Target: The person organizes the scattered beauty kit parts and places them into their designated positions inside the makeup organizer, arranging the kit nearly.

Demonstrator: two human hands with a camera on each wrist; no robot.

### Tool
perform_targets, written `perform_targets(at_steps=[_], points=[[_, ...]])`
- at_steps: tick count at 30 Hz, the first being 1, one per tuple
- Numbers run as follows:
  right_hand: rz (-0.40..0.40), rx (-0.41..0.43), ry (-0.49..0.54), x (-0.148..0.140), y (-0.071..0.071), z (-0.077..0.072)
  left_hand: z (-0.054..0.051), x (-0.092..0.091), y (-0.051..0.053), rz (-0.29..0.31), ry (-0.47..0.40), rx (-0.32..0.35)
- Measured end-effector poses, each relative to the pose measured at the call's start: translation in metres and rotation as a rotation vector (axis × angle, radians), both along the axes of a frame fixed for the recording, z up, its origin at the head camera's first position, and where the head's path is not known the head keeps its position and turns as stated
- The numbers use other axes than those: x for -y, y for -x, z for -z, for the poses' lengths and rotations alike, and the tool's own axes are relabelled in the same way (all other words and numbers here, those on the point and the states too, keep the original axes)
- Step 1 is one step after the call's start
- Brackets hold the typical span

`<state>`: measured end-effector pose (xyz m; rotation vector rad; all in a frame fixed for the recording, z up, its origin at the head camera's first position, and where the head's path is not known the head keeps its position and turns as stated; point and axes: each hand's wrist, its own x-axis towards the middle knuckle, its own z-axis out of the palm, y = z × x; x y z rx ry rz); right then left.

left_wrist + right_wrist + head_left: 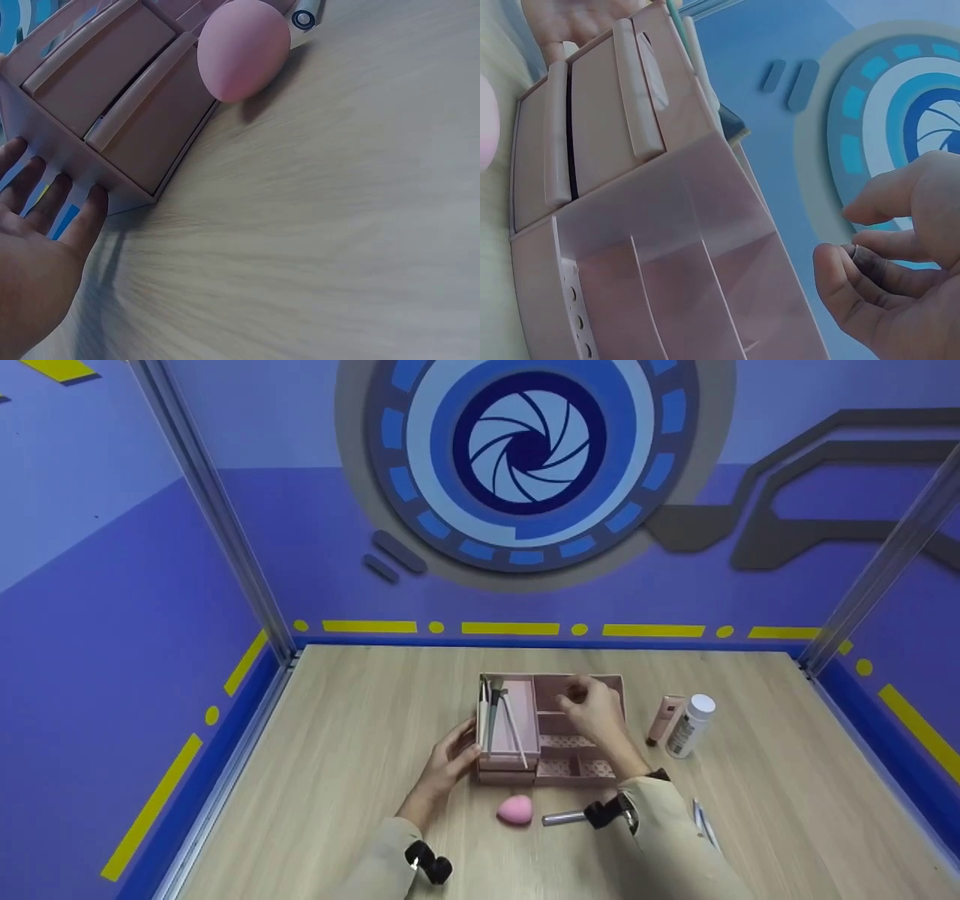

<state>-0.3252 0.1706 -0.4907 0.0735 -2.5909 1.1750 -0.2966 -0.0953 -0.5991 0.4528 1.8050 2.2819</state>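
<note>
A pink makeup organizer (507,777) stands on the table, with two drawers at its left front and divided compartments at its right. Several makeup brushes (513,724) lie in its top left tray. My left hand (442,765) touches the organizer's left side with its fingers extended, as the left wrist view also shows. Above the back right compartments hovers my right hand (596,711), its fingers loosely curled. In the right wrist view I see a gap between its fingers and nothing clearly held; a dark patch on one finger is unclear.
In front of the organizer lie a pink makeup sponge (515,810) and a silver tube (562,817). To its right stand a white bottle (690,727) and a pink squeeze tube (664,720). Slim pencil-like sticks (703,821) lie beside my right sleeve.
</note>
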Motion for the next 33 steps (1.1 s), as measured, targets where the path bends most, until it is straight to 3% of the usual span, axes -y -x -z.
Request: perform_targets(at_steps=[4,12,25,33], points=[[-0.016,-0.028,0.034,-0.006,-0.004,0.000,-0.001,0.000,-0.001,-0.015,0.010,0.020],[-0.038,-0.006,0.054,-0.016,-0.015,0.000,0.000,-0.001,0.000,-0.018,-0.016,-0.050],[0.004,-0.027,-0.018,-0.034,-0.029,0.003,0.000,0.000,-0.002,-0.002,-0.014,0.015],[0.032,-0.035,-0.049,-0.050,-0.039,0.002,0.001,-0.002,0.000,-0.007,-0.027,0.018]])
